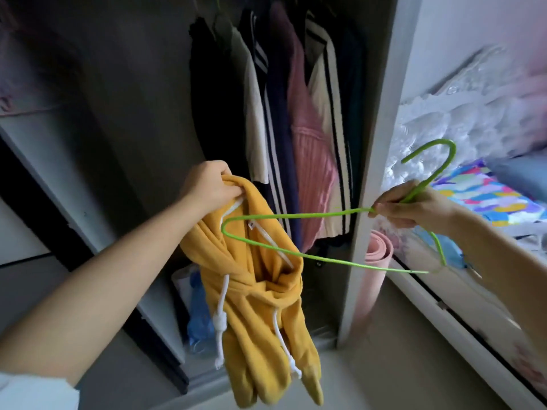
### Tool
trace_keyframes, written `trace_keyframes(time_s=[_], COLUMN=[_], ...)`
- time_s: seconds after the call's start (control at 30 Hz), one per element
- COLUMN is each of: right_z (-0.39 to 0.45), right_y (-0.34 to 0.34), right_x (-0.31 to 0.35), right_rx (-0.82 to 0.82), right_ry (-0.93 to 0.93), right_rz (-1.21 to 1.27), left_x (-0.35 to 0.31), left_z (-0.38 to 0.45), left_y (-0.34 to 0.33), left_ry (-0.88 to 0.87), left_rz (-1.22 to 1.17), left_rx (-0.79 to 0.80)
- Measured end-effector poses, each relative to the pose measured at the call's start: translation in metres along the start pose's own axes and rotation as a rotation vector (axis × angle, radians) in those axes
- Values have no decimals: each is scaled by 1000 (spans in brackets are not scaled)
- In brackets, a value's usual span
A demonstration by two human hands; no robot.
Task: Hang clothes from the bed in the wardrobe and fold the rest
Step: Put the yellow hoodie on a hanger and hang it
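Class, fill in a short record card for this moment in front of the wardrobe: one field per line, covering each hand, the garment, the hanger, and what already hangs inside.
left hand: grips the yellow hoodie by its neck edge
right hand: pinches the green hanger just below its hook
hoodie state: dangling bunched, white drawstrings loose, not yet on the hanger
hanger position: one end pointing into the hoodie's neck opening
wardrobe: open, several hung clothes inside
beside wardrobe: rolled pink mat
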State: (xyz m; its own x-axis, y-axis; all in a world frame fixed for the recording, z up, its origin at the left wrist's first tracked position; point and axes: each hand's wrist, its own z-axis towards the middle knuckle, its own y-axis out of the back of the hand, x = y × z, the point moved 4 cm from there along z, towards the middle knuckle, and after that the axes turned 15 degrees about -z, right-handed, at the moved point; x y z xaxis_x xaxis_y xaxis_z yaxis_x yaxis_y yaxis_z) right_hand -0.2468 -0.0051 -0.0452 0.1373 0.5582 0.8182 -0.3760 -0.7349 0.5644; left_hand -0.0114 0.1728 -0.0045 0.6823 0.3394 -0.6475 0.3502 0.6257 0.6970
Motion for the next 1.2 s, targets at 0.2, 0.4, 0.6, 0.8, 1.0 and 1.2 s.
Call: trace_keyframes(time_s=[0.2, 0.4, 0.6, 0.8, 1.0, 1.2], right_z=[-67, -113, -136, -175, -192, -183], right_y=[74, 105, 95, 125, 139, 143], right_x=[-2, -16, -62, -96, -103, -86], right_rx=[-67, 37, 29, -384, -505, -535], right_ry=[-55, -79, -62, -4, 71, -22], right_rz=[-677, -774, -697, -109, 114, 96], left_x=[-93, -179, -237, -276, -215, -219], left_z=[-15, -43, -65, -80, -79, -78], left_y=[-82, -160, -220, -192, -180, -194], left_ry=[-132, -165, -159, -234, -283, -566], left_rz=[11, -13, -183, -753, 159, 478], left_rx=[81, 124, 205, 420, 486, 315])
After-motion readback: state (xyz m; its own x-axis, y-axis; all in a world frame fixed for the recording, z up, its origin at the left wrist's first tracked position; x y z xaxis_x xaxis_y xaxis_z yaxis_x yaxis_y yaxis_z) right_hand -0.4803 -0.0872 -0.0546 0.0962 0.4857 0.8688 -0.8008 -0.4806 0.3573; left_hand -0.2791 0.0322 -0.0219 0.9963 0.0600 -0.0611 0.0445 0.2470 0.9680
